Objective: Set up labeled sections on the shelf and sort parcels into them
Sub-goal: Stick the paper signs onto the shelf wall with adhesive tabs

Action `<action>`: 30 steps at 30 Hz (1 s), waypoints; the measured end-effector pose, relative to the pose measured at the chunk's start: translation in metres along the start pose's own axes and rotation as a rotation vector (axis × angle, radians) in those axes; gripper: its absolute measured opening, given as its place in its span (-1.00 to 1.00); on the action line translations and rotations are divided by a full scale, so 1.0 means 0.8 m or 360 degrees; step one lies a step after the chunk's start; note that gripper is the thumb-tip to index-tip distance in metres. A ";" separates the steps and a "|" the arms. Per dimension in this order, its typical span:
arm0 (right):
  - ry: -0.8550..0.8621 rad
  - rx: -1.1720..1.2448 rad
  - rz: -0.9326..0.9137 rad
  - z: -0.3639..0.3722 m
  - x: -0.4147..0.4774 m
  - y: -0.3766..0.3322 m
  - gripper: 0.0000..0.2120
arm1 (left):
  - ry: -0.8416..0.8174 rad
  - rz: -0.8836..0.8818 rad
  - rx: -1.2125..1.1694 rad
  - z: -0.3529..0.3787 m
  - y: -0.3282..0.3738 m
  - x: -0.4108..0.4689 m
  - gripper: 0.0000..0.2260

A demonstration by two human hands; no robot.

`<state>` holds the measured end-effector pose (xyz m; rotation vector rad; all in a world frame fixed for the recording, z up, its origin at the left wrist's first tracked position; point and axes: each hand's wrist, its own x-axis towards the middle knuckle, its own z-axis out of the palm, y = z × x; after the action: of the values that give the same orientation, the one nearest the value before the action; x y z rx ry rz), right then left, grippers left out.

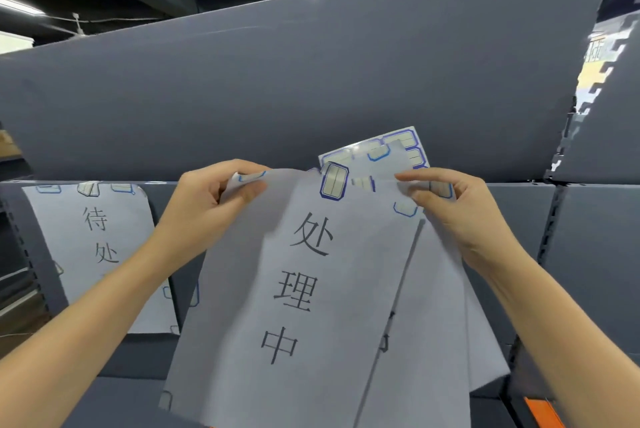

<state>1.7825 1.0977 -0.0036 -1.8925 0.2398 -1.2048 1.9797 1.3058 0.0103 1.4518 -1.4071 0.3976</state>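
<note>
Paper sign [311, 289] pinched at top corners, my left grip [211, 199] and right grip [457, 209] both closed on it, label stickers [398, 147] behind, another sign [104, 247] stuck on shelf [588, 237].

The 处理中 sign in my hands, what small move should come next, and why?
Probably lift the 处理中 sign up against the shelf rail, right of the posted sign, and press its stickers down. Your left hand and right hand pinch its top corners, and a blue-edged sticker already sits on its top edge, like those holding the posted sign.
</note>
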 end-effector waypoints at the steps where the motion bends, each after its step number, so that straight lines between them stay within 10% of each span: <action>1: 0.0042 -0.0035 0.0004 -0.005 0.001 0.002 -0.60 | 0.0034 -0.0032 -0.0010 -0.001 -0.003 0.002 -0.85; 6: 0.0203 -0.0459 -0.0002 -0.061 0.002 0.017 -0.38 | 0.0126 -0.0286 0.0085 0.007 -0.028 0.007 -0.81; 11: 0.0169 -0.0131 0.0064 -0.125 -0.018 0.011 -0.85 | 0.0272 -0.0486 0.0088 0.019 -0.070 0.012 -0.87; 14: 0.0120 -0.0125 -0.0072 -0.138 -0.020 0.005 -0.67 | 0.0299 -0.0547 0.0103 0.028 -0.086 0.022 -0.88; 22: -0.0618 -0.0580 -0.0197 -0.049 0.002 0.032 -0.40 | 0.0440 -0.0619 -0.0016 0.085 -0.088 0.040 -0.88; 30: -0.0730 -0.0903 -0.0444 0.027 0.022 0.076 -0.50 | 0.0563 -0.0556 -0.0025 0.116 -0.077 0.031 -0.96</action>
<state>1.8254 1.0621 -0.0410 -2.7126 0.0674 -0.8900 2.0028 1.2034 -0.0350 1.4944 -0.8556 0.3946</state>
